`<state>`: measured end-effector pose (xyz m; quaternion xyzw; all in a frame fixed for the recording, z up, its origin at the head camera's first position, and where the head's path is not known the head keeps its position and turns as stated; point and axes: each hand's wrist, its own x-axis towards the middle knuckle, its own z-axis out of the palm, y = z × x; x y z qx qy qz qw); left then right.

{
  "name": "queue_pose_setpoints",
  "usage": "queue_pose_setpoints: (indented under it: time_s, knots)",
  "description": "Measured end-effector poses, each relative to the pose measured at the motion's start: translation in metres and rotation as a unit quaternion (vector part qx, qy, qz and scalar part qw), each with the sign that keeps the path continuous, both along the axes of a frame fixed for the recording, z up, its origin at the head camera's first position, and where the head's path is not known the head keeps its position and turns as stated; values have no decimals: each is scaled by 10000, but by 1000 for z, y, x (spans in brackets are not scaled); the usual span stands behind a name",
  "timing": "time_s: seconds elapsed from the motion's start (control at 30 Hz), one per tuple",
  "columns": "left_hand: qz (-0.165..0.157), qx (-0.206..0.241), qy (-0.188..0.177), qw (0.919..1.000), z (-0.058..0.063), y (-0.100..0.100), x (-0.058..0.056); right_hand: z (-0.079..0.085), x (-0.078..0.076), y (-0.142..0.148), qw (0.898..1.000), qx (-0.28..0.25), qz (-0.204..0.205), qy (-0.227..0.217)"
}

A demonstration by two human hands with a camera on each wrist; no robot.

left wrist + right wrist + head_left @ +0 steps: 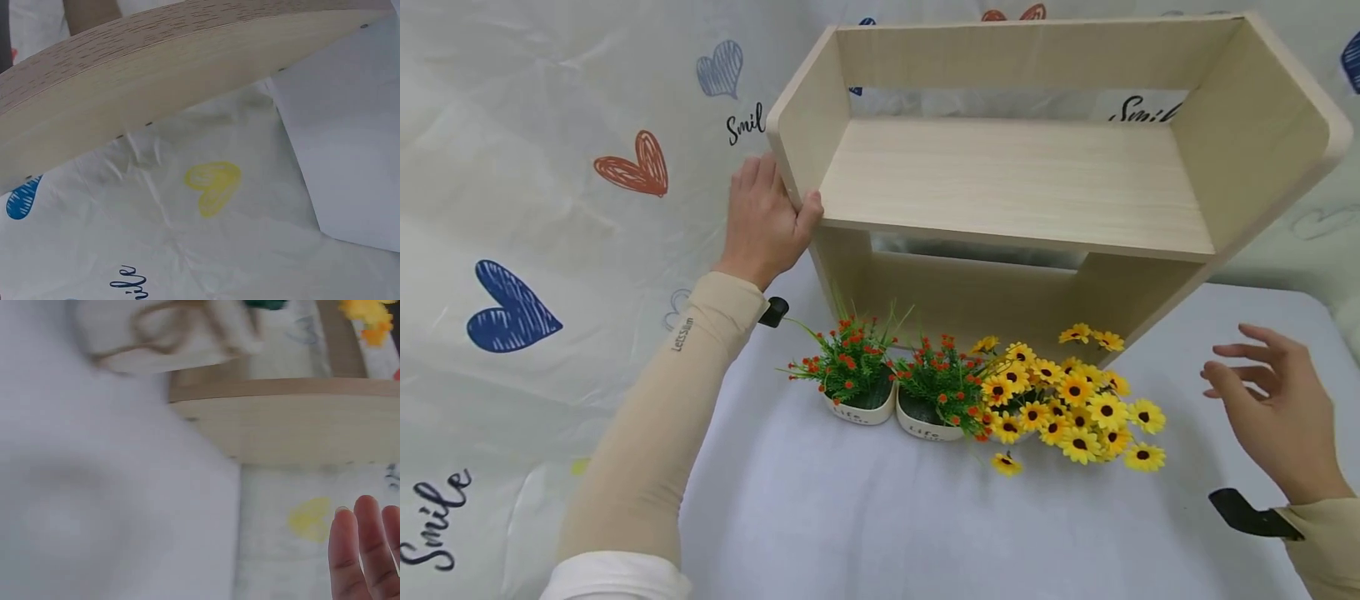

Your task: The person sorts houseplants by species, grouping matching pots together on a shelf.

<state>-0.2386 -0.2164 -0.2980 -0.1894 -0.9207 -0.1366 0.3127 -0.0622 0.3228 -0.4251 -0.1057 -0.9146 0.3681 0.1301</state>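
A pale wooden two-tier shelf (1015, 179) stands at the back of the table. My left hand (767, 221) grips the edge of its left side panel, thumb at the front and fingers along the outer face. That panel (187, 75) fills the upper part of the left wrist view; the hand itself is hidden there. Over the table to the right of the shelf, my right hand (1277, 404) holds nothing, its fingers loosely bent. In the right wrist view, fingers (372, 550) reach up in front of the backdrop, with the shelf's side panel (300, 428) beyond them.
Before the shelf stand two white pots of red-flowered plants (853, 371) (936, 387) and a bunch of yellow flowers (1075, 408). A white container with a cord bow (169, 334) shows in the right wrist view. White cloth (865, 517) covers the table; a printed backdrop (550, 225) hangs behind.
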Motion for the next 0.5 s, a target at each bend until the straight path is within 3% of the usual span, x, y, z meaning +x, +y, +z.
queue_pose_setpoints:
  time_s: [0.13,0.23,0.4,0.5]
  knots:
    - [-16,35,-71,10000,2,0,0,-31,22,3,9992,91,218,-328]
    - [61,69,-144,9999,3,-2,1,-47,34,1,9952,164,718,-641]
    - [57,97,-278,9995,4,-2,3,-62,47,-2,9799,-92,1837,-778]
    - [-9,91,-262,9996,3,-2,3,-68,50,-8,9731,-374,2144,-759]
